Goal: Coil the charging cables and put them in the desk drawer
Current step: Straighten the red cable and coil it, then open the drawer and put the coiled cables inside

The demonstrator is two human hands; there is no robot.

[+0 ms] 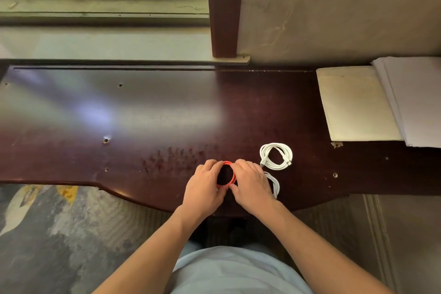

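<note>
Both my hands on the red cable, near the front edge of the table.

My left hand [205, 186] and right hand [251, 185] each curl their grip round opposite sides of the coiled red cable [230, 175], holding it as a ring just above the dark table [143, 112]. Just right of the red cable lies a coiled white cable [276, 156]; another white cable [274, 185] shows partly under my right hand. Well right of it, papers [358, 102] rest at the table's back.
</note>
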